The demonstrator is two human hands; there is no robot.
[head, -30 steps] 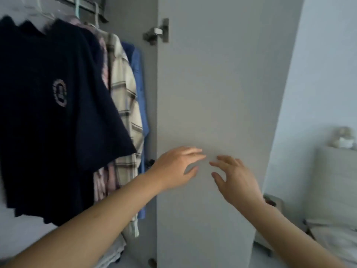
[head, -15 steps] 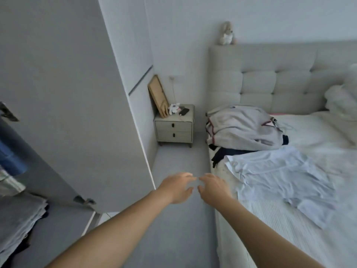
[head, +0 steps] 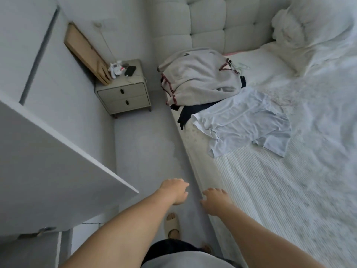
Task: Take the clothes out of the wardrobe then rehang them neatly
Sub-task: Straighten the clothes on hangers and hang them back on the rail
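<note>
On the bed [head: 270,190] I see a grey sweater [head: 201,76] heaped beside a pale blue shirt [head: 243,122], something dark beneath, perhaps another garment. Both my hands, left [head: 174,190] and right [head: 215,200], reach forward empty, fingers loose.

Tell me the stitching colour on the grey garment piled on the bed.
Red, along the grey garment edges; head view.

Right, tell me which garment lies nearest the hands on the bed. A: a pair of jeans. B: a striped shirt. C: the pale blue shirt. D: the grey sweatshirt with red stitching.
C: the pale blue shirt lies spread flat, closer to the hands than the grey sweatshirt up by the headboard.
</note>
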